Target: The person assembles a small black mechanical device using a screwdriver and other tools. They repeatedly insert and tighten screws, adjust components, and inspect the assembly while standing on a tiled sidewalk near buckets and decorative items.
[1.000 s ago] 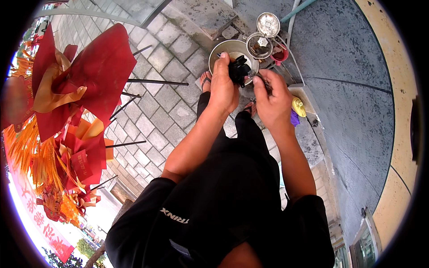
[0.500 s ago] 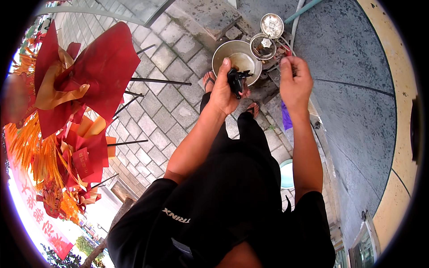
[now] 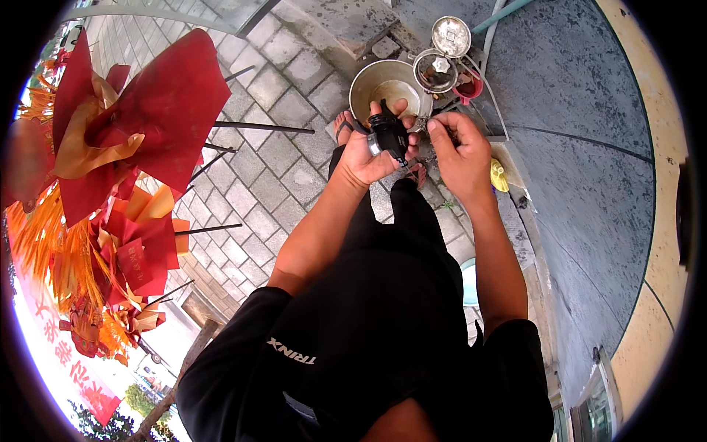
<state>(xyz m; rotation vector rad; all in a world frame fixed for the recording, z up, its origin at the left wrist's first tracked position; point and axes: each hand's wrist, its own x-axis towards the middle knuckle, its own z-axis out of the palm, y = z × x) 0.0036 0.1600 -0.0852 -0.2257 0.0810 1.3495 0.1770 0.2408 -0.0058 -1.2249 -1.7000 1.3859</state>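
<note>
My left hand is closed around a black plastic fitting with a ribbed neck, a narrow tip and a silvery band at its side. My right hand is close by on the right, thumb and fingers pinched on a dark, wiry clump. The clump looks like a scrubber, but my fingers partly cover it. A small gap separates the two hands. Just beyond them, a large metal pot stands on the ground, its front partly hidden by my left hand and the fitting.
Beside the pot are a small round metal container and its round lid. A red cup stands near the grey wall, with a yellow package nearer me. A pale blue basin and red-wrapped bouquets flank me.
My right hand has come left and down, close to the left hand. The black fitting has turned, showing its silvery band. The red cup and yellow package are now uncovered.
</note>
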